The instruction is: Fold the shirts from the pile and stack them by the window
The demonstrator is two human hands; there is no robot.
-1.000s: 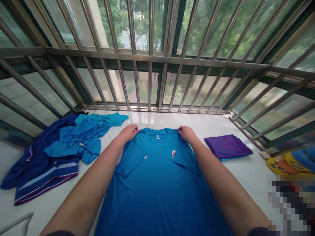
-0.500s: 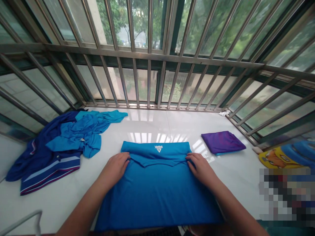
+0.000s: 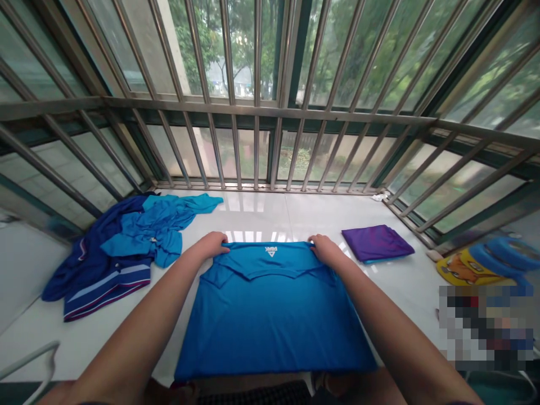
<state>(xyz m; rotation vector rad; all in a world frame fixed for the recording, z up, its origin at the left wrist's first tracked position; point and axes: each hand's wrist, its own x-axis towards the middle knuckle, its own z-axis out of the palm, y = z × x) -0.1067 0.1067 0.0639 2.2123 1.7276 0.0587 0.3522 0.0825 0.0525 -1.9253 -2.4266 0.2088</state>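
Observation:
A blue T-shirt [image 3: 270, 315] lies on the white sill [image 3: 295, 216], its top part folded down so a white logo shows upside down near the far edge. My left hand [image 3: 212, 246] pinches the far left corner of that fold. My right hand [image 3: 324, 249] pinches the far right corner. Both forearms reach out over the shirt's sides.
A heap of blue garments [image 3: 122, 247] lies at the left. A folded purple cloth [image 3: 377, 243] sits at the right. Metal window bars [image 3: 257, 107] close the far side and the right. Yellow and blue items [image 3: 481, 264] sit off the sill's right end.
The collar end was folded toward me over the shirt's body. Then both hands moved away from me to the fold's far corners.

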